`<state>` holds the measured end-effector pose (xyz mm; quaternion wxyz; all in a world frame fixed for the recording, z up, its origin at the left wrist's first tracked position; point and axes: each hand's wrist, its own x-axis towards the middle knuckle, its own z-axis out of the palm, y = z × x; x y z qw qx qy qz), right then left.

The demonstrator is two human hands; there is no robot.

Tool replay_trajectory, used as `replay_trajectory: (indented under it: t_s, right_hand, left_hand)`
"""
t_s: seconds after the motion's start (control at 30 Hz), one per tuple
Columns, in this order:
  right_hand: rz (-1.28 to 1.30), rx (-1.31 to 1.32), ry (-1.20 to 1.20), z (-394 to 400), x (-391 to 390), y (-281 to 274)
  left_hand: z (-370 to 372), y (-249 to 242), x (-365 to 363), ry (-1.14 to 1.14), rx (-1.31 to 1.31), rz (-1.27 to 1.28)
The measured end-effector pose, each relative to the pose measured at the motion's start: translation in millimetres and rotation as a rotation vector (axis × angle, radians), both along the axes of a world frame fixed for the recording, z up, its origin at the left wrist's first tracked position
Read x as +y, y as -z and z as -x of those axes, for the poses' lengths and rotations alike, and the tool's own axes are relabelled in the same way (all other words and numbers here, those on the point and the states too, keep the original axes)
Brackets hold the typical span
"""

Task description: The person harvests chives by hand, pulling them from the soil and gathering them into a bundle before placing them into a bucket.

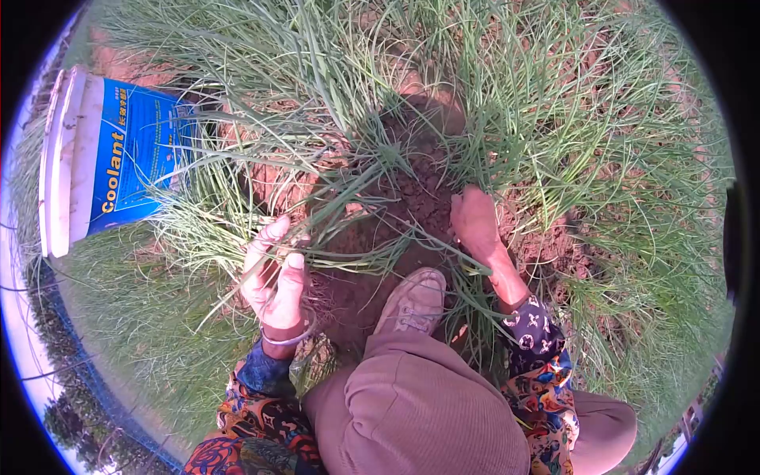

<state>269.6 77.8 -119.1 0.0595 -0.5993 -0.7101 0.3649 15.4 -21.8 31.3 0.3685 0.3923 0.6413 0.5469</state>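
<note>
Between the thumb and fingers of my left hand point(273, 277) is a loose bunch of onion seedlings point(348, 261), long thin green stalks with pale stringy roots showing just below the hand. The stalks fan out to both sides over the bare soil. My right hand point(475, 222) is closed and low to the ground, its knuckles against the reddish-brown soil point(423, 194) at the foot of a standing clump of seedlings point(487, 154). Its fingertips are turned away, so whatever they grip is hidden.
A white bucket with a blue "Coolant" label point(131, 158) lies on its side at the left, its mouth among the stalks. Dense green plants point(633, 206) surround the soil patch. My shoe point(412, 305) and bent knee point(427, 404) are close below the hands.
</note>
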Motion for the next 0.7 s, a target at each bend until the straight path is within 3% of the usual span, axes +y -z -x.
replay_trajectory:
  t_s: [0.07,0.1,0.27,0.4,0.53,0.57,0.7]
  right_hand:
    - [-0.127,0.098,0.334,8.1,1.9,9.5]
    - [-0.159,0.127,0.392,14.1,3.4,1.6]
    - [-0.186,0.066,0.397,18.9,1.3,6.9]
    - [-0.179,0.227,0.455,15.2,-5.9,9.2]
    - [-0.289,0.306,0.256,29.7,-13.0,-2.7]
    - [-0.217,0.310,0.190,37.1,-11.1,-6.1]
    - [-0.323,0.117,-0.003,66.6,3.6,-24.1]
  left_hand:
    - [-8.6,-3.9,9.0,-0.128,0.028,-0.178]
    - [-9.5,-15.2,8.7,-0.082,-0.017,-0.151]
    - [-22.4,-36.5,14.4,-0.148,0.064,-0.265]
    - [-18.2,-43.9,13.9,-0.131,0.009,-0.252]
    - [-12.3,-43.3,12.7,-0.163,0.011,-0.303]
    - [-10.4,-41.9,14.0,-0.097,-0.003,-0.339]
    - [-3.8,-38.1,13.4,-0.075,0.004,-0.461]
